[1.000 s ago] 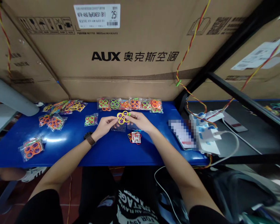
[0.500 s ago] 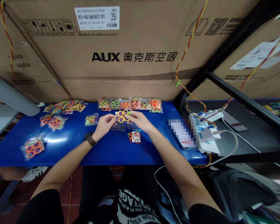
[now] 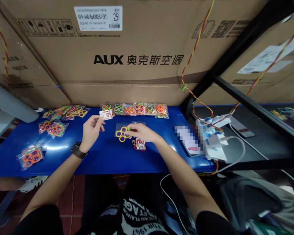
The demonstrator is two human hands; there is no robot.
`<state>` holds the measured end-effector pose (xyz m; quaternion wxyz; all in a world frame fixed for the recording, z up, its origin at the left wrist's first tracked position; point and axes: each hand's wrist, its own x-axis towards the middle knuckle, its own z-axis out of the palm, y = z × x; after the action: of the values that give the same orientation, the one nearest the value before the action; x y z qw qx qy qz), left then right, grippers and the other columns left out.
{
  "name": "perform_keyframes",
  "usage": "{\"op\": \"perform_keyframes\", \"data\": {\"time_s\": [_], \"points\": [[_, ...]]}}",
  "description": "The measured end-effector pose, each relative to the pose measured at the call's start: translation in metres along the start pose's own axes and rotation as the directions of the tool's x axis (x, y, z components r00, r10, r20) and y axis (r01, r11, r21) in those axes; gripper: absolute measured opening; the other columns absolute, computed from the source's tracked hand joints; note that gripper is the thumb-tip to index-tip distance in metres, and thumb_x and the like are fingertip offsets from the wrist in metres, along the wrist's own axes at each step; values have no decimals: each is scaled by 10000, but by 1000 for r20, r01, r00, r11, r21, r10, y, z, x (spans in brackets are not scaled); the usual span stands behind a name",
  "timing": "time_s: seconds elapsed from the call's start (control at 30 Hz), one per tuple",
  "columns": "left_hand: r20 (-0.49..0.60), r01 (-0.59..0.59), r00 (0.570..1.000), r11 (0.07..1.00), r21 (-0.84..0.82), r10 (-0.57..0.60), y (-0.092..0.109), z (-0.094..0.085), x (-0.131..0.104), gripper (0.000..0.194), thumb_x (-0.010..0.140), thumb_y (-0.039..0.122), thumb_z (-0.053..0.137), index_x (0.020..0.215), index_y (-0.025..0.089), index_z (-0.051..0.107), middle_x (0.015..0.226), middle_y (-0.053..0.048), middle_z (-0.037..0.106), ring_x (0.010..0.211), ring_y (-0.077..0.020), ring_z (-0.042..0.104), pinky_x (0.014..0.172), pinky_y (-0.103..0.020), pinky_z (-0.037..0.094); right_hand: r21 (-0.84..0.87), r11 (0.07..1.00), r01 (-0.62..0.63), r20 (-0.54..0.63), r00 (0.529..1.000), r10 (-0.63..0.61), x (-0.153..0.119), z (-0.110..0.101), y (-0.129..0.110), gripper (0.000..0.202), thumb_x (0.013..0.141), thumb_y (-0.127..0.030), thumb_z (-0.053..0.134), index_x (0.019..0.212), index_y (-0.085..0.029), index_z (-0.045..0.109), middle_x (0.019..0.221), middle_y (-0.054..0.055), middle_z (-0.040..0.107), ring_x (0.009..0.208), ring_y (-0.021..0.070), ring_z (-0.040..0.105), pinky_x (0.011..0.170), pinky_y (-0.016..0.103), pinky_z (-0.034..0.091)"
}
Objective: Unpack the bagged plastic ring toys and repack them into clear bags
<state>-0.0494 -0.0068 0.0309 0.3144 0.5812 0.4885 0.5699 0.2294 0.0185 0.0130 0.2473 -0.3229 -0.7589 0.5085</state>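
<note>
My left hand [image 3: 91, 129] pinches a small white card with red print [image 3: 106, 114], lifted over the blue table [image 3: 105, 156]. My right hand [image 3: 139, 131] grips a yellow ring toy with purple centres [image 3: 122, 133] and something green at its right end. A clear bag [image 3: 118, 126] lies at the toy, and another shows partly behind my right hand. Just below that hand is a white card [image 3: 140, 144] with red and yellow pieces around it.
Bagged ring toys [image 3: 139, 108] line the back edge by the cardboard box [image 3: 137, 42]. More bags [image 3: 56, 129] lie at the left. At the right are a phone [image 3: 189, 140], power strips [image 3: 214, 137] and a black frame.
My hands have moved apart. The left moved left and now holds a card; the yellow toy moved down and left with my right hand. The small green ring bag is no longer visible near my left hand.
</note>
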Motion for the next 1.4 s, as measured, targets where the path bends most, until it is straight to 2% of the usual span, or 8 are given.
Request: {"op": "perform_keyframes", "data": {"time_s": [0.2, 0.33, 0.43, 0.73, 0.93, 1.13, 1.27, 1.4], "points": [[-63, 264, 961, 963, -61, -268, -5, -28, -84, 304, 949, 465, 752, 1015, 183, 659, 813, -27, 769, 509, -114, 625, 540, -259, 546, -335, 942, -11, 63, 997, 34, -4, 15, -5, 298, 1042, -489, 616, 967, -217, 712, 777, -16, 689, 678, 139, 583, 640, 288, 362], [-6, 511, 853, 837, -199, -522, 0, -11, -135, 393, 879, 515, 802, 1002, 198, 604, 860, -75, 813, 495, -132, 610, 491, -268, 526, -422, 907, 4, 93, 995, 39, -4, 17, -3, 248, 1059, -428, 607, 962, -222, 705, 792, 0, 706, 676, 148, 593, 643, 297, 359], [87, 582, 810, 779, -234, -579, 12, 10, -151, 387, 899, 517, 777, 1016, 215, 566, 999, -113, 832, 569, -145, 655, 522, -272, 540, -455, 890, 21, 98, 995, 27, -4, 19, -2, 239, 1057, -418, 611, 976, -223, 726, 818, 18, 733, 688, 163, 615, 659, 305, 393], [317, 723, 689, 590, -359, -652, 20, 54, -141, 374, 887, 446, 793, 1028, 215, 535, 1117, -171, 821, 763, -200, 740, 621, -297, 566, -384, 923, 20, 68, 998, 7, -6, 18, -1, 247, 1019, -295, 650, 1224, -229, 770, 1000, 60, 822, 862, 193, 750, 830, 334, 542], [369, 731, 683, 588, -346, -631, 14, 56, -130, 412, 879, 445, 795, 1143, 174, 631, 1106, -163, 811, 869, -221, 764, 686, -301, 594, -375, 927, 27, 84, 996, 5, -6, 13, 1, 255, 976, -143, 637, 1178, -219, 774, 1064, 59, 819, 930, 193, 749, 885, 338, 546], [417, 712, 697, 629, -312, -583, 16, 60, -127, 394, 880, 508, 791, 1035, 177, 647, 885, -97, 778, 738, -195, 735, 637, -285, 568, -367, 930, 36, 94, 996, -2, -5, 12, -1, 222, 979, -143, 631, 1107, -230, 790, 1036, 45, 821, 909, 188, 744, 859, 327, 542], [331, 621, 777, 738, -263, -536, 15, 45, -131, 377, 926, 554, 728, 872, 211, 582, 694, 1, 676, 542, -129, 607, 501, -237, 482, -355, 934, 29, 49, 999, -12, -7, 7, -1, 165, 983, -210, 673, 1101, -231, 787, 989, 38, 814, 865, 182, 736, 834, 326, 536], [326, 656, 743, 731, -186, -584, 12, 28, -126, 372, 903, 548, 749, 895, 202, 613, 728, -16, 685, 653, -157, 657, 531, -238, 520, -386, 922, 36, 79, 997, -5, -9, 6, 1, 167, 956, -203, 699, 1082, -235, 804, 958, 30, 812, 814, 171, 718, 783, 306, 509]]}}
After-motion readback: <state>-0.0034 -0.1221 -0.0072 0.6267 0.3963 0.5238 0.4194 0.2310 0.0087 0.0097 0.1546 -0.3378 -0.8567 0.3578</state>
